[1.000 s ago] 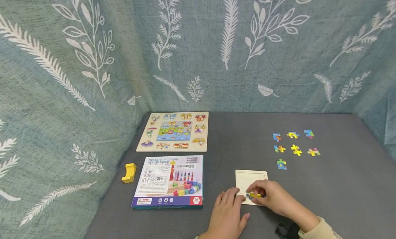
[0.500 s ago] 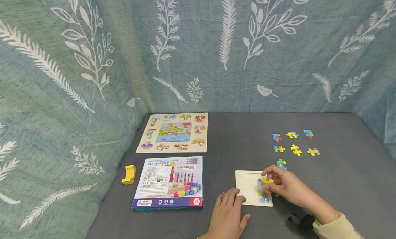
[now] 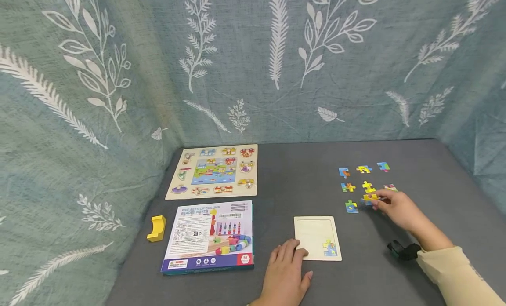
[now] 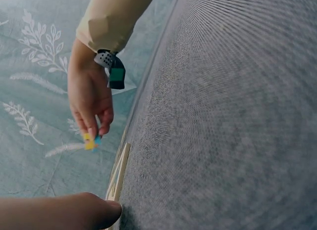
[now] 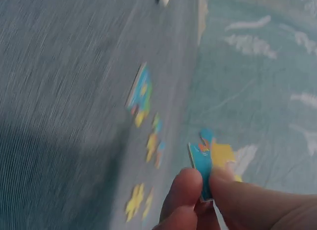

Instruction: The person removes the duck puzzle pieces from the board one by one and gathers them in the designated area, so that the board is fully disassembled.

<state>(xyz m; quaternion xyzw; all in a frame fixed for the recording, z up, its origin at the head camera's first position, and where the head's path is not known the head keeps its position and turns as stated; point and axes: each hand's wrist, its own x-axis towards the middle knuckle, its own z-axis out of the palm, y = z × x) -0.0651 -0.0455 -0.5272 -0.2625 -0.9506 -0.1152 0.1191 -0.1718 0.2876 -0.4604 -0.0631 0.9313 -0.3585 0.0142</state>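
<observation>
In the head view my right hand pinches a blue-and-yellow jigsaw piece over the loose pieces at the right. The right wrist view shows this jigsaw piece between thumb and fingertips, raised off the table. My left hand lies flat on the table, its fingers at the lower left corner of a square wooden puzzle tray. Yellow-and-blue puzzle fills the tray's lower right corner. Seen edge-on in the left wrist view, the tray touches the left thumb.
Several loose jigsaw pieces lie in rough rows at the right. At the left are a boxed bead set, a wooden knob puzzle board behind it, and a yellow arched block. A patterned curtain hangs behind the table.
My right hand has lifted away from the tray's lower part and moved right with the jigsaw piece, over to the loose pieces. The left hand stays at the tray. The head view has shifted slightly.
</observation>
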